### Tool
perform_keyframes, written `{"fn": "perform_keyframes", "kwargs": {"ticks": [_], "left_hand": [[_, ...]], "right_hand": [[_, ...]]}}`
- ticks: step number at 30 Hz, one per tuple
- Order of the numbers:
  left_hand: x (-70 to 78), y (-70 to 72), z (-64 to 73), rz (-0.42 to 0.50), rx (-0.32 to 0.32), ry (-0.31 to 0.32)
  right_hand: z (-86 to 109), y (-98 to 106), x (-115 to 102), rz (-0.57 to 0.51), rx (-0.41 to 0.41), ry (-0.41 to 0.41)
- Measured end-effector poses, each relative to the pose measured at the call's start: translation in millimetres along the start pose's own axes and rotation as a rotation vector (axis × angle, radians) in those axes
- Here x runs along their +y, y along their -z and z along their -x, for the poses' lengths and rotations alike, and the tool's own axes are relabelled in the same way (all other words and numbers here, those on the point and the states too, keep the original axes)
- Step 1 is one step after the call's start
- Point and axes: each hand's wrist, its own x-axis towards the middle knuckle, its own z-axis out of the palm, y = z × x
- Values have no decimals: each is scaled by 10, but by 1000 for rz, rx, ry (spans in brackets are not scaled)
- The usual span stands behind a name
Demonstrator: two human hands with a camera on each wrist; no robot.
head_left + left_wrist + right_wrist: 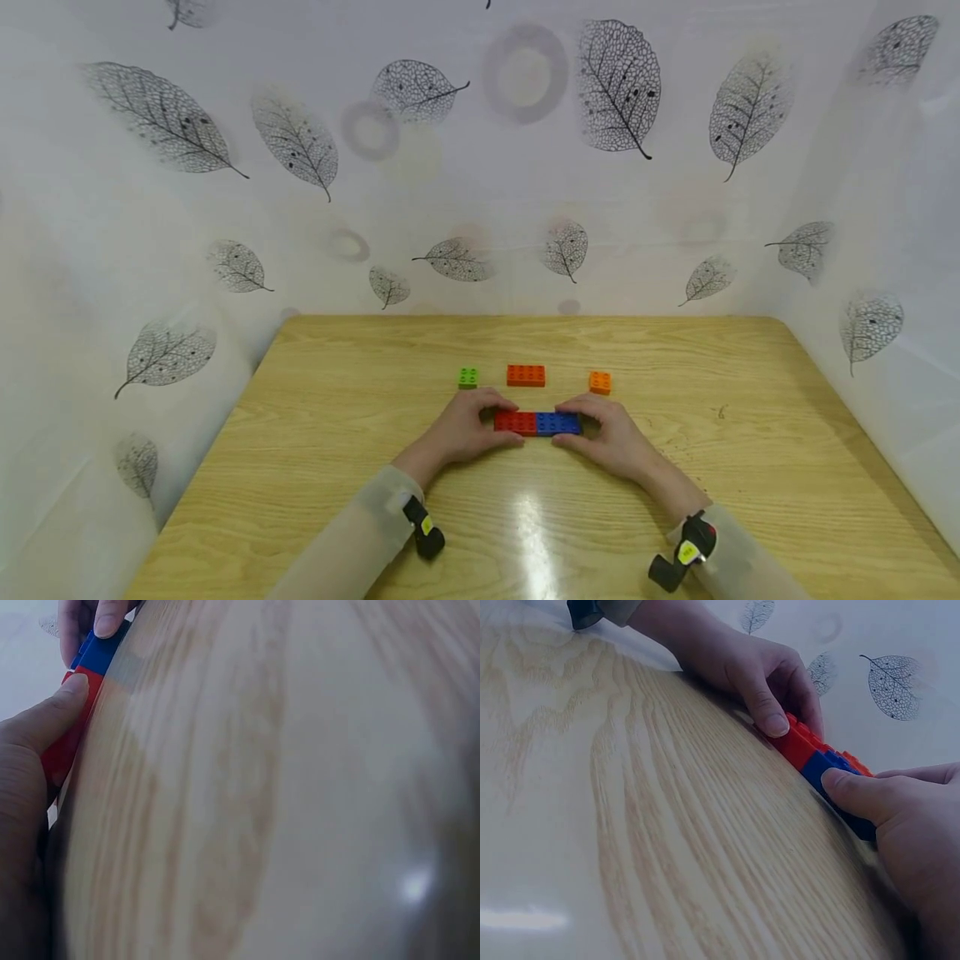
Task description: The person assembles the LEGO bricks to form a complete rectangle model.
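Observation:
A red building brick (515,423) and a blue building brick (558,423) lie end to end on the wooden table, studs up, in the middle of the head view. My left hand (467,427) grips the red one between thumb and fingers across its long sides. The blue one is pinched the same way by my right hand (611,433). In the right wrist view the ends of the red brick (798,744) and blue brick (837,789) meet. The left wrist view shows my left thumb (64,705) against the red side, with the right hand's fingers beyond on the blue.
Behind the hands stand a small green brick (468,378), a longer orange-red brick (526,376) and a small orange brick (600,382). The wooden table (337,467) reaches back to a leaf-patterned curtain (480,192), which also hangs at both sides.

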Motion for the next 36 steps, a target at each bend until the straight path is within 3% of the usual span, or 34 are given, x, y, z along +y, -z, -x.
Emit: {"fn": "perform_keyframes", "kwargs": {"ticks": [15, 20, 36], "left_hand": [[12, 4, 0, 11, 3, 0], [3, -3, -2, 9, 5, 7], [-10, -8, -1, 22, 12, 22]], "right_hand": [[-66, 144, -75, -45, -14, -18], [-123, 213, -108, -54, -19, -75], [-352, 319, -117, -44, -6, -80]]}}
